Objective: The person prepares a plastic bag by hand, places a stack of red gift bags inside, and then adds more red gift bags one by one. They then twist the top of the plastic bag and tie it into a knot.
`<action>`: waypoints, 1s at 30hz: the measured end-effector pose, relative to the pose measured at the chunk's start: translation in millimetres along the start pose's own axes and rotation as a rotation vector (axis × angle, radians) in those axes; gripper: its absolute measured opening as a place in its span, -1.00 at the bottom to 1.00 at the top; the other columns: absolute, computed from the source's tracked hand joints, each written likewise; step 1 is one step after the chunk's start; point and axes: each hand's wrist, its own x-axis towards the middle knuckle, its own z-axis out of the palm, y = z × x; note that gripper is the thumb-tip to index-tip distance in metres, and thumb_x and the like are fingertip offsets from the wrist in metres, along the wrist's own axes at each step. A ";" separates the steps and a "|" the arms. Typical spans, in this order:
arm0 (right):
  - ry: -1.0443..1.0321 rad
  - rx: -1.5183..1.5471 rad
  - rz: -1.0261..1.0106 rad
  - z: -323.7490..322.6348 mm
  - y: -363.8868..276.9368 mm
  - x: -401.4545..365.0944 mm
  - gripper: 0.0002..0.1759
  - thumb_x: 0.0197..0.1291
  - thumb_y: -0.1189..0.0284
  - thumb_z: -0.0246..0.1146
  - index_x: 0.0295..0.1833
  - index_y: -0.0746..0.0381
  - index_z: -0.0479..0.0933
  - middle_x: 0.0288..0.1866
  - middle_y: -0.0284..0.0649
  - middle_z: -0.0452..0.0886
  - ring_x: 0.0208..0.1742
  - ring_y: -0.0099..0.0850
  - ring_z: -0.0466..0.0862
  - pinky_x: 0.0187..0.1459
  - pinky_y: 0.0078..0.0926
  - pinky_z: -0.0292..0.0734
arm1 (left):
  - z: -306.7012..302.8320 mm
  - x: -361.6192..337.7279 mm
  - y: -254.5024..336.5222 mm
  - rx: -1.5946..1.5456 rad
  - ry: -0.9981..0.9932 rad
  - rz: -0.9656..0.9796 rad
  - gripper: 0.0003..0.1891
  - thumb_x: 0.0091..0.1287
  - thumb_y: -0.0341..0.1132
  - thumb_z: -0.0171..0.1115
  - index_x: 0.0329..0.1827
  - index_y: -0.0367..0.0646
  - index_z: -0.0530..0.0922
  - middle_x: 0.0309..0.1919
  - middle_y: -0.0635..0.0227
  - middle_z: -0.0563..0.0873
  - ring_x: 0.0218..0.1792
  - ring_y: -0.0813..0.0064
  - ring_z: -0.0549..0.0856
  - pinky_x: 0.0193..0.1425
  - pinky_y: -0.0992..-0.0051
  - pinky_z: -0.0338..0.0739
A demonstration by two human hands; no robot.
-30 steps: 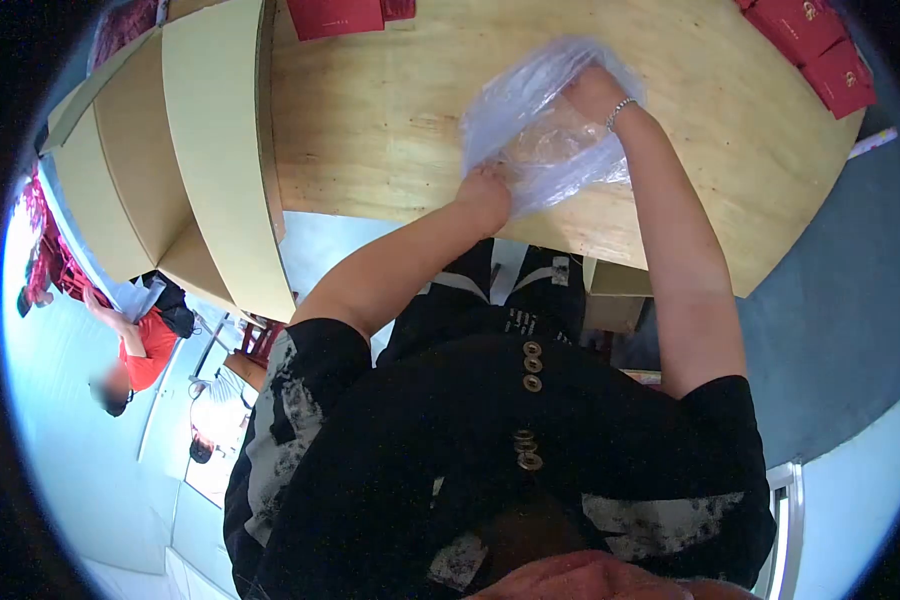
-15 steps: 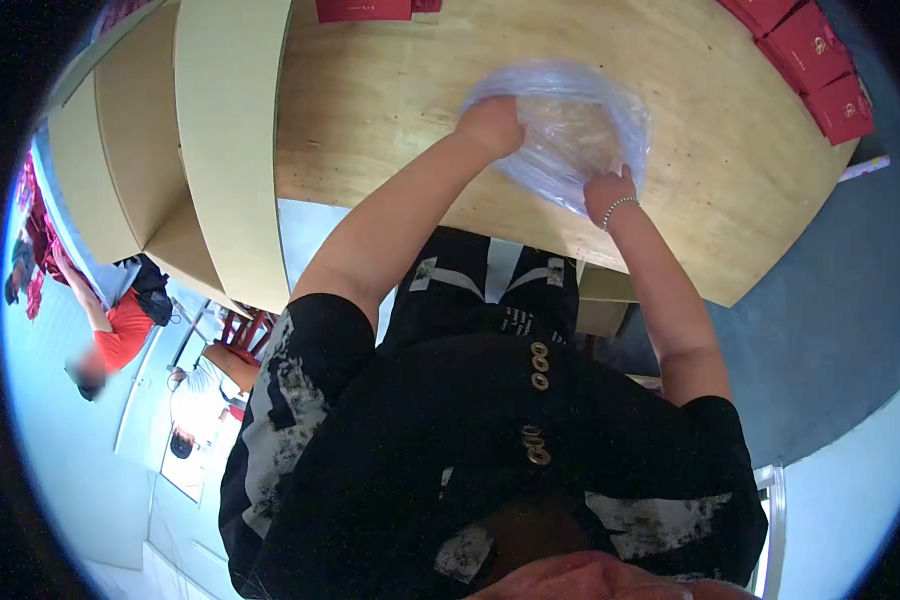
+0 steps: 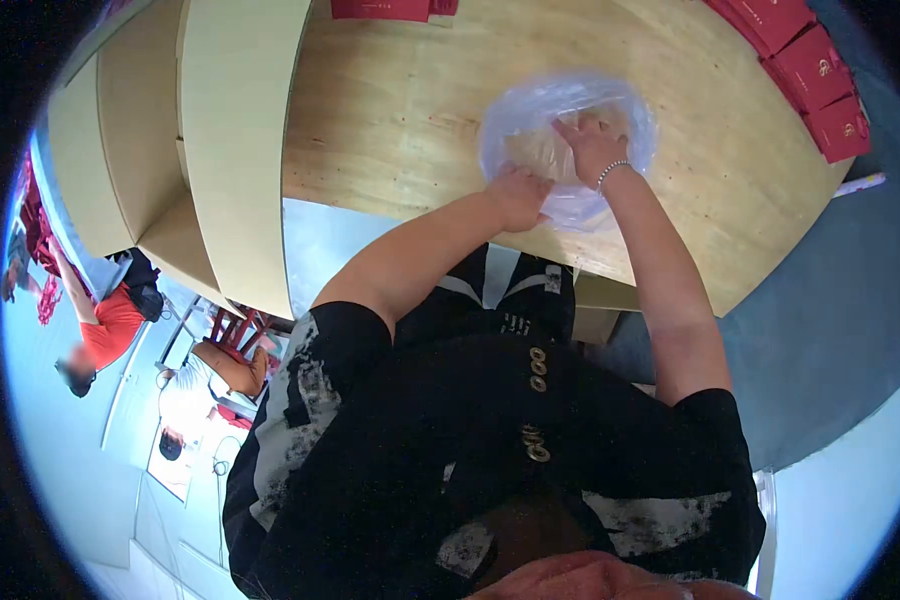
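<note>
Nearest, black shirt front (image 3: 450, 370), then both bare arms stretched over wooden table (image 3: 400, 130). Left hand (image 3: 518, 197) low on near rim of clear plastic bag (image 3: 625, 105), fingers against film; pinching or merely pressing, cannot tell for glare and folds. Right hand (image 3: 595, 150), bracelet (image 3: 613, 172) at wrist, unclenched, thumb and fingers spread inside the bag's loose ring, gripping nothing visible. Bag lying on tabletop towards front edge. Step in hand, by judgement: spreading the film. Calls for light, flat fingers and a steadied rim, thin plastic being apt to cling or crumple. To left, beside table, open cardboard carton (image 3: 235, 130). Farther, red boxes (image 3: 815, 65) along right-hand edge, red packet (image 3: 380, 8) at far side. Well beyond carton, person in red (image 3: 120, 325) and person in white (image 3: 185, 395).
</note>
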 end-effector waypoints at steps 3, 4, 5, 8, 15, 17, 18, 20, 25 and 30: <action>-0.151 -0.107 -0.008 -18.1 3.7 8.2 -0.50 0.24 0.40 -0.01 0.32 -0.07 0.38 0.34 -0.04 0.37 0.40 -0.12 0.29 0.35 -0.02 0.20 | 25.3 -10.7 2.4 -0.021 -0.012 -0.043 -0.38 0.19 -0.12 0.16 0.31 -0.20 0.34 0.18 0.10 0.51 0.29 0.13 0.39 0.40 0.09 0.16; -0.325 -0.164 -0.014 -24.3 4.2 12.9 -0.52 0.23 0.40 0.00 0.29 -0.03 0.41 0.32 -0.03 0.39 0.39 -0.11 0.31 0.33 0.00 0.22 | 30.5 -12.3 1.2 -0.030 0.016 -0.071 -0.41 0.17 -0.24 0.16 0.31 -0.20 0.35 0.15 0.10 0.54 0.32 0.12 0.36 0.40 0.12 0.16; -0.326 -0.165 -0.016 -23.5 4.6 16.5 -0.52 0.23 0.40 0.00 0.29 -0.03 0.41 0.32 -0.03 0.39 0.39 -0.11 0.31 0.33 0.00 0.22 | 31.2 -12.2 1.6 -0.032 0.017 -0.074 -0.41 0.17 -0.24 0.16 0.31 -0.20 0.35 0.15 0.10 0.54 0.32 0.12 0.36 0.40 0.12 0.16; -0.341 -0.190 -0.019 -6.9 11.0 17.9 -0.58 0.21 0.42 0.00 0.19 0.09 0.49 0.21 -0.03 0.49 0.27 -0.09 0.45 0.24 0.02 0.33 | 28.3 -3.6 7.0 -0.028 -0.008 -0.129 -0.49 0.15 -0.32 0.12 0.23 -0.22 0.41 0.14 0.07 0.54 0.21 0.09 0.49 0.31 0.13 0.31; -0.038 0.102 -0.007 21.9 -8.5 -25.4 -0.69 0.21 0.43 -0.04 -0.06 0.28 0.55 -0.04 -0.04 0.61 0.08 -0.17 0.58 0.20 -0.01 0.35 | -31.3 44.7 -11.5 -0.159 0.242 -0.029 -0.50 0.18 -0.30 0.12 0.22 -0.22 0.40 0.02 0.04 0.59 0.09 0.09 0.57 0.13 0.24 0.51; -0.060 -0.092 0.003 39.0 -8.2 -34.7 -0.67 0.24 0.41 -0.07 -0.02 0.24 0.55 0.01 -0.07 0.59 0.12 -0.24 0.56 0.28 0.02 0.22 | -46.8 46.7 -10.6 -0.186 0.232 0.043 -0.50 0.18 -0.30 0.13 0.22 -0.22 0.40 0.04 0.03 0.58 0.10 0.09 0.56 0.16 0.25 0.50; -0.064 -0.090 0.005 43.0 -5.8 -37.9 -0.67 0.24 0.41 -0.07 -0.02 0.24 0.55 0.01 -0.07 0.59 0.12 -0.24 0.56 0.28 0.02 0.22 | -46.0 50.8 -11.2 -0.190 0.200 0.041 -0.50 0.19 -0.29 0.13 0.22 -0.20 0.40 0.08 0.03 0.56 0.12 0.10 0.55 0.18 0.25 0.48; -0.048 -0.156 0.000 48.5 -1.0 -44.9 -0.66 0.27 0.29 0.04 0.07 0.20 0.51 -0.02 -0.12 0.61 0.07 -0.19 0.58 0.32 0.06 0.16 | -38.5 63.9 -15.9 -0.194 0.160 0.046 -0.51 0.20 -0.29 0.14 0.23 -0.18 0.40 0.13 0.02 0.54 0.14 0.10 0.54 0.21 0.24 0.46; -0.215 -0.097 0.123 99.2 11.3 -71.6 -0.59 0.32 0.16 0.00 0.15 0.14 0.47 0.06 -0.15 0.57 0.18 -0.21 0.51 0.32 0.03 0.16 | -14.5 82.7 -23.9 -0.400 -0.102 -0.114 -0.41 0.19 -0.10 0.16 0.29 -0.14 0.38 0.19 0.05 0.52 0.17 0.15 0.54 0.24 0.18 0.42; -0.343 0.101 0.252 82.5 12.4 -80.4 -0.55 0.29 0.19 0.06 0.22 0.15 0.40 0.22 -0.11 0.46 0.20 -0.17 0.50 0.22 -0.10 0.32 | -2.1 84.1 -21.4 -0.211 -0.174 -0.066 -0.60 0.26 -0.24 0.05 0.13 -0.22 0.51 0.07 -0.02 0.60 0.07 0.06 0.62 0.18 0.17 0.48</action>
